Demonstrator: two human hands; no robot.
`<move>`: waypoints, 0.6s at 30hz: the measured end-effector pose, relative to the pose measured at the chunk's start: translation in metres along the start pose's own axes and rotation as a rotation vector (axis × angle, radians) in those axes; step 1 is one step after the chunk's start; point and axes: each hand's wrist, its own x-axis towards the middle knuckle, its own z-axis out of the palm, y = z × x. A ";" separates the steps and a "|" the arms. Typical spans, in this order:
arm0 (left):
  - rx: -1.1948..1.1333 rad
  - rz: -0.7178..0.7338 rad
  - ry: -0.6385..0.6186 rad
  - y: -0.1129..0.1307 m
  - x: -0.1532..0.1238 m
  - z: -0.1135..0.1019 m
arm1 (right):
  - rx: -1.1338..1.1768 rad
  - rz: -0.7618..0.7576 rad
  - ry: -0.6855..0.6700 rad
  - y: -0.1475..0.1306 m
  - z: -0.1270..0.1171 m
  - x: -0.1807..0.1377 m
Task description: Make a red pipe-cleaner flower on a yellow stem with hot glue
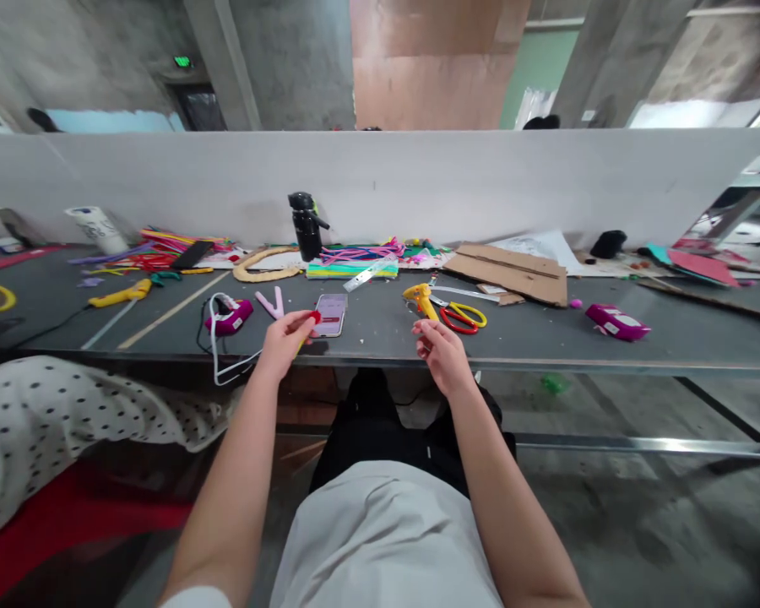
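Observation:
Between the fingertips of my left hand (286, 342) is a small red fuzzy piece (317, 317), perhaps a pom-pom; a bit of yellow shows under the fingers. A lit phone (331, 314) lies on the desk just right of that hand. My right hand (442, 353) is held over the desk's front edge, its fingers curled together; whether anything tiny is in them is not visible. Right behind it lie a yellow glue gun (421, 297) and scissors with red and yellow handles (459, 321). A pink V-shaped strip (271, 302) rests behind my left hand.
Farther back stand a black bottle (305, 226), colored pipe cleaners (367, 252) and flat cardboard (507, 272). Purple boxes lie left (229, 317) and right (617, 323). A white cable (215, 355) hangs over the edge. Another person's dotted clothing (89, 405) is at the left.

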 end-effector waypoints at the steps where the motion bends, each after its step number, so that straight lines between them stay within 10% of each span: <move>1: 0.034 -0.013 0.044 -0.005 0.014 -0.012 | 0.001 0.004 -0.004 0.002 0.000 0.001; 9: 0.388 -0.100 0.157 -0.025 0.091 -0.023 | -0.035 0.022 -0.032 0.016 0.002 0.004; 18: 0.700 -0.119 0.060 -0.022 0.098 -0.013 | -0.044 0.042 -0.014 0.021 -0.004 0.007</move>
